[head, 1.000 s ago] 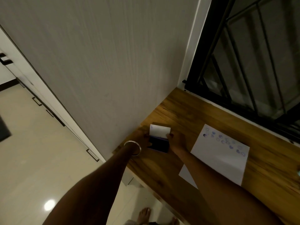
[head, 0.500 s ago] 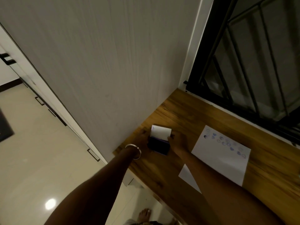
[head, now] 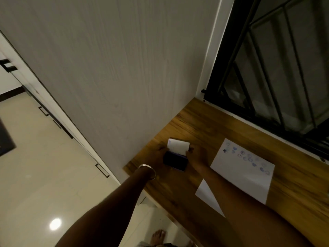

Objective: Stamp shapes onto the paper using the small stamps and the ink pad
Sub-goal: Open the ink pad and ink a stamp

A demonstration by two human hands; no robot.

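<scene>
An ink pad (head: pixel 175 162) with a dark base and a raised white lid (head: pixel 178 146) sits near the left end of the wooden desk (head: pixel 204 127). My left hand (head: pixel 156 157), with a bangle on the wrist, grips the pad's left side. My right hand (head: pixel 197 155) touches the pad's right side at the lid's corner; whether it pinches a stamp is too dark to tell. To the right lies a white paper (head: pixel 243 172) with several blue and pink stamped shapes along its far edge. No loose stamps are visible.
A pale wall (head: pixel 124 68) borders the desk's left end and a black window grille (head: pixel 276 77) runs along its far side. Below the desk edge are a glossy floor (head: pixel 35 175) and a bare foot (head: pixel 158 237).
Both hands stay at the ink pad. My right hand has shifted slightly toward the lid's right corner, and the camera has drifted a little.
</scene>
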